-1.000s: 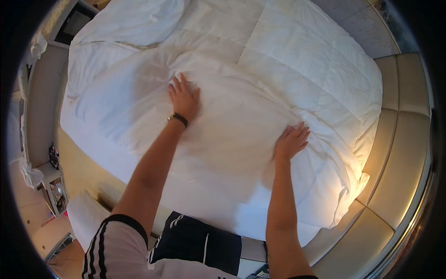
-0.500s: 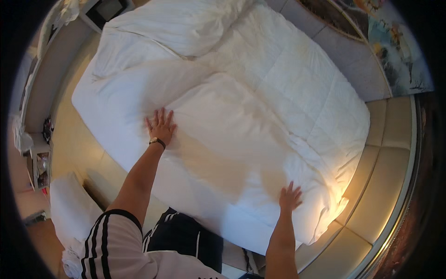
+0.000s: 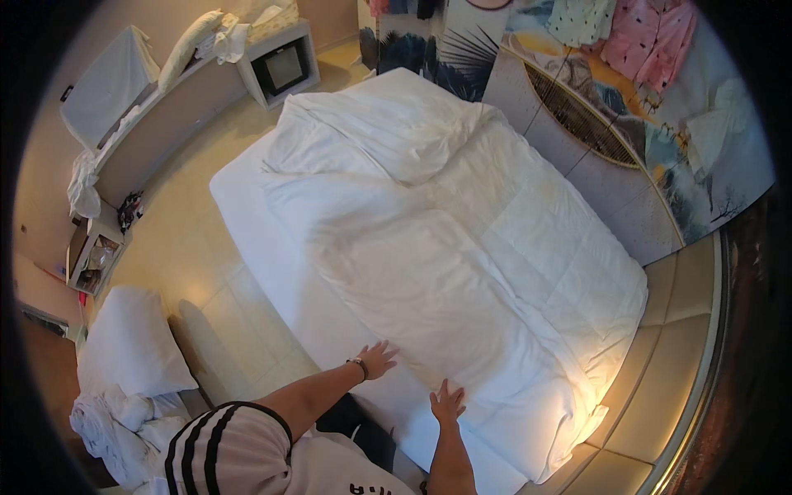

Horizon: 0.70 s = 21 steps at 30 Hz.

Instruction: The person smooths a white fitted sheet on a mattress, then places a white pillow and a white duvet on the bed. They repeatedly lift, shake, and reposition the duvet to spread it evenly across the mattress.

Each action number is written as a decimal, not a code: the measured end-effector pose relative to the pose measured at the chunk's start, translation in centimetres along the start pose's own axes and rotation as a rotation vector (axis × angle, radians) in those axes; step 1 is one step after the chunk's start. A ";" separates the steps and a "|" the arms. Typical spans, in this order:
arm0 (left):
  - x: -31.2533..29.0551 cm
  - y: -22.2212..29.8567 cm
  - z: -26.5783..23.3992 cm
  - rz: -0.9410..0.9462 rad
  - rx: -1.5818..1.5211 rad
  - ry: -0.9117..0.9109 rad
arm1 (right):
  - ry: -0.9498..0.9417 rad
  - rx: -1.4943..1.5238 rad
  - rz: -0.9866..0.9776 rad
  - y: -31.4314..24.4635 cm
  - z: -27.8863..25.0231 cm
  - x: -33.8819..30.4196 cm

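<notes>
My left hand point(image 3: 379, 360), with a dark band at the wrist, is over the near left side of the bed, fingers spread. To its lower right my right hand point(image 3: 447, 402) is open too, at the near edge of a thick white duvet point(image 3: 412, 272). Nothing is held in either hand. Whether the palms press on the cloth or hover just above it, I cannot tell. The duvet lies across most of the bed, rumpled and folded over at the far end. A smooth white sheet point(image 3: 276, 272) shows along the left side.
A padded beige headboard point(image 3: 681, 355) borders the bed at the right. White pillows point(image 3: 128, 342) and bunched linen point(image 3: 115, 437) are piled at the lower left. Tiled floor point(image 3: 198, 239) runs between the bed and a long shelf. A painted partition with hanging clothes point(image 3: 648, 37) stands at the far right.
Both hands have drawn back toward my body and closer to each other, to the bed's near edge. The view has shifted, showing more of the bed's far end and the room.
</notes>
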<state>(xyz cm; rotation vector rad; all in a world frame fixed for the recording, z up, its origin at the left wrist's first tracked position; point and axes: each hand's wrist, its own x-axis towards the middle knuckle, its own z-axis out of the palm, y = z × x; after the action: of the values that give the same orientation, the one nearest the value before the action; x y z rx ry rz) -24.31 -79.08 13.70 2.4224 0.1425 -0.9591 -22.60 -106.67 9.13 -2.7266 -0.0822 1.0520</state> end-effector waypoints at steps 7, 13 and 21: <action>-3.2 -6.2 -3.0 -0.121 -0.108 0.193 | 0.069 0.170 -0.224 1.1 1.8 1.0; -9.2 -16.6 -5.0 -0.112 -0.407 0.336 | 0.076 0.031 0.023 -5.7 5.9 -0.5; -18.3 -38.9 -10.4 -0.158 -0.941 0.619 | 0.029 -0.070 -0.493 -32.7 15.2 5.8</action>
<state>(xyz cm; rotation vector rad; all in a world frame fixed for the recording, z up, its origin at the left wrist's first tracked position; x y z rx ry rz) -42.50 -38.86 15.27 1.7251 0.8107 -0.0764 -27.62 -71.29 1.59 -2.5716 -0.7542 0.8733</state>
